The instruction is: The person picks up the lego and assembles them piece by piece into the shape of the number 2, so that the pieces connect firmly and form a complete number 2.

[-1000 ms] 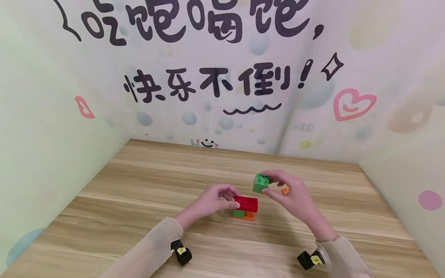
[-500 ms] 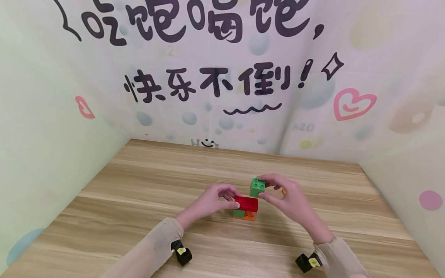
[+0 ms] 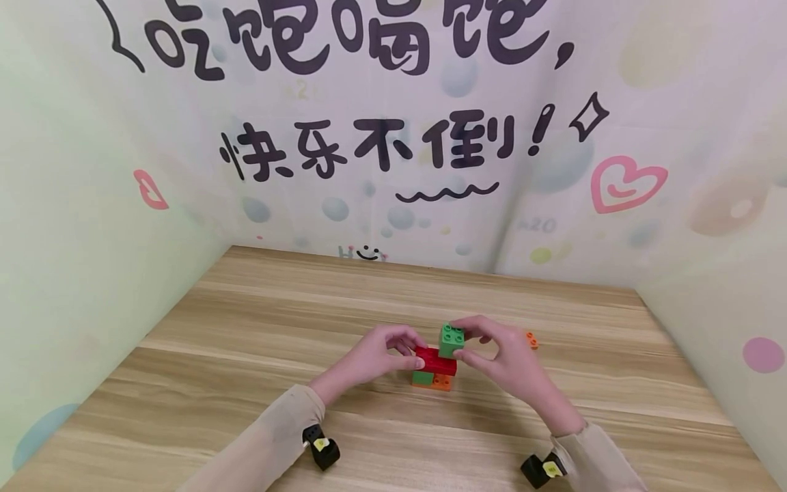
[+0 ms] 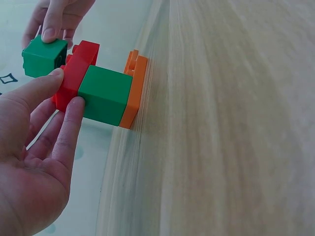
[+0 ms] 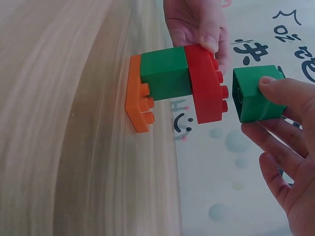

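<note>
A small stack of toy building bricks stands on the table: an orange flat brick (image 5: 135, 98) at the bottom, a green brick (image 4: 106, 94) on one end of it, and a red brick (image 5: 204, 86) on top. My left hand (image 3: 384, 352) grips the red brick at its left end between thumb and fingers. In my right hand (image 3: 507, 355) a second green brick (image 5: 256, 93) is pinched, studs upward. It hovers just above the right end of the red brick; the right wrist view shows a narrow gap between them.
Another orange brick (image 3: 531, 339) lies on the wooden table (image 3: 246, 410) behind the right hand, partly hidden by it. A printed cloth wall (image 3: 369, 225) closes off the table's back edge. Black wrist cameras (image 3: 321, 447) sit at the sleeves.
My right hand has moved left and down with the green brick, bringing it over the red brick. More of the loose orange brick shows. The left hand and the stack have stayed put.
</note>
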`<act>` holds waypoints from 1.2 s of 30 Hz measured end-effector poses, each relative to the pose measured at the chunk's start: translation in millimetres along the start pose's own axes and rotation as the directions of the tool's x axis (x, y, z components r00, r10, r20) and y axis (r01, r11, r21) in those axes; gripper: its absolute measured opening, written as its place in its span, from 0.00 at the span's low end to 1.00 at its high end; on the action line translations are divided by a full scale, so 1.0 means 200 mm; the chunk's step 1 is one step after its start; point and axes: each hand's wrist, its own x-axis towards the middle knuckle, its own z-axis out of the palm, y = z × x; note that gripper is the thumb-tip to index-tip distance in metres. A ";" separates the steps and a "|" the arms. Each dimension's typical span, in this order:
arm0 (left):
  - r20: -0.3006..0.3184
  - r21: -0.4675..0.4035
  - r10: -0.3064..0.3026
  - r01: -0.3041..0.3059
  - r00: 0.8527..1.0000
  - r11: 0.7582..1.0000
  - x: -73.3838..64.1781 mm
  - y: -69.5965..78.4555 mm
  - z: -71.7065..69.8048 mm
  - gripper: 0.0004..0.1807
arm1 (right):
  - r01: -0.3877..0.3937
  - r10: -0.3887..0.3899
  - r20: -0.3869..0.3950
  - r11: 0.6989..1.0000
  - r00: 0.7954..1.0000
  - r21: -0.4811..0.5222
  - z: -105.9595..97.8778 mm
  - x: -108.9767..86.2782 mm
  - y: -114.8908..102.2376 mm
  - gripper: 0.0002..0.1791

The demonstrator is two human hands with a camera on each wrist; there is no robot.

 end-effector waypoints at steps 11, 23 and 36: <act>-0.003 0.005 -0.002 0.002 1.000 1.000 0.00 -0.01 0.00 0.13 | -0.007 0.006 0.039 1.000 0.999 0.016 0.02 -0.01 0.00 0.22; -0.006 0.001 -0.006 0.006 1.000 1.000 0.01 -0.01 0.00 0.13 | -0.012 0.011 0.044 1.000 0.999 0.024 0.02 -0.03 0.02 0.22; -0.008 -0.010 -0.021 0.021 1.000 1.000 0.00 0.00 0.00 0.13 | 0.024 -0.026 0.032 0.999 0.999 0.047 0.02 -0.03 0.03 0.16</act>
